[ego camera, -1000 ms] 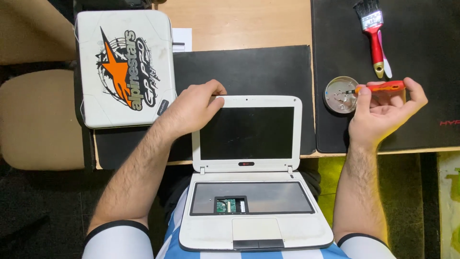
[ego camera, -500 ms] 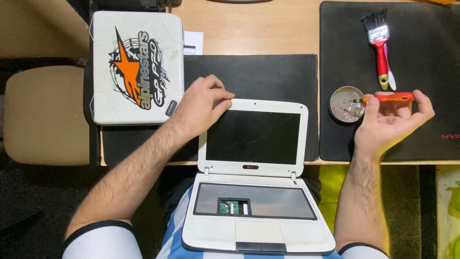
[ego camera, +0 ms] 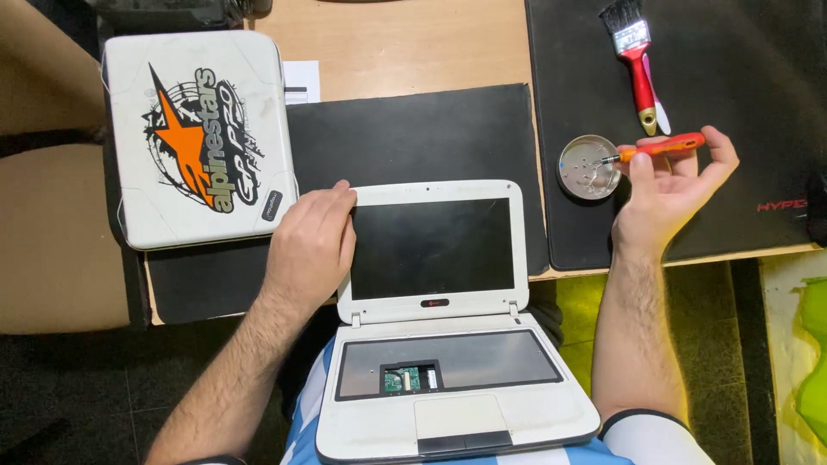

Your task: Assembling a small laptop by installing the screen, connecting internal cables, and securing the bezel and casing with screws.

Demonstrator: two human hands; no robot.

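Note:
A small white laptop [ego camera: 435, 344] lies open on my lap, its keyboard gone and a green circuit board [ego camera: 407, 379] showing in a cutout. My left hand [ego camera: 308, 245] grips the left edge of its dark screen [ego camera: 431, 247]. My right hand [ego camera: 668, 185] holds an orange-handled screwdriver [ego camera: 659, 148] palm up, with the tip over a round metal dish [ego camera: 586, 166] that has small screws in it.
A second white laptop [ego camera: 200, 136] with an orange star sticker lies shut at the left on the wooden desk [ego camera: 405, 52]. A black mat [ego camera: 413, 129] lies under the screen, another mat [ego camera: 732, 103] at right with a red-handled brush [ego camera: 636, 60]. A chair [ego camera: 52, 232] stands at left.
My left hand slid from the screen's top left corner down to its left edge. My right hand with the screwdriver stayed by the dish. The camera view shifted slightly.

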